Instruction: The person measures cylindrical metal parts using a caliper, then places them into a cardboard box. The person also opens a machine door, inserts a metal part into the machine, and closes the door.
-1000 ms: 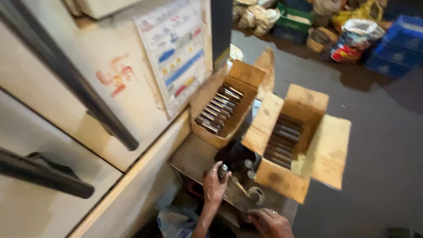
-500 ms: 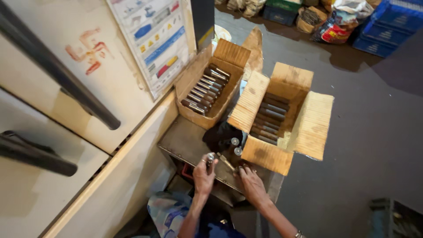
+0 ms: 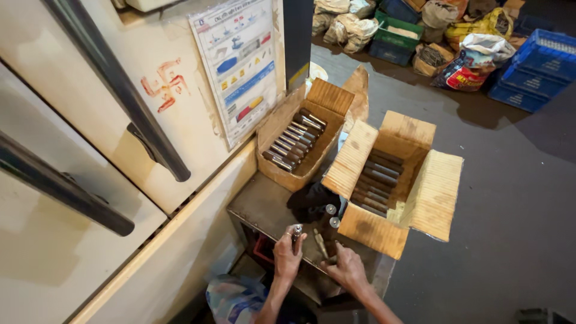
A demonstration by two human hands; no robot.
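My left hand [image 3: 287, 255] holds one metal bolt [image 3: 296, 233] upright, fingers clenched around its shank, over the near edge of the tabletop [image 3: 264, 201]. My right hand [image 3: 347, 268] has moved in from the right within the last half second and now rests on the tabletop, fingers curled over a second bolt [image 3: 320, 242]; whether they grip it I cannot tell. Both cardboard boxes [image 3: 414, 180] on the far side remain filled with rows of bolts.

We see two open cardboard boxes, a left box [image 3: 298, 144] and a right box [image 3: 393, 180], each holding rows of dark metal cylinders, resting on a worn metal desk [image 3: 258, 204]. A picture poster [image 3: 240, 60] hangs on the cream machine panel [image 3: 78, 108]. Across the dark floor [image 3: 516, 198] sit blue crates [image 3: 531, 72], a green crate [image 3: 396, 36] and filled sacks [image 3: 474, 54].
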